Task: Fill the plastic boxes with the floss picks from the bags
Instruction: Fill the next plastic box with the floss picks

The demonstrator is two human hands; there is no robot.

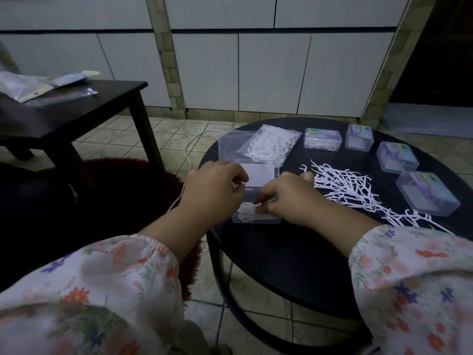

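Holding floss picks (247, 210) in the open box (256, 201) — both hands (288, 198) curled; sealed bag (268, 144) full.

Dim room, white panelled wall (271, 73) with pale brick pillars (167, 60), beige tiled floor (174, 131), dark wooden side table (76, 108) at left, round black surface (294, 252) in front, dark red shaggy rug (122, 190) beside it
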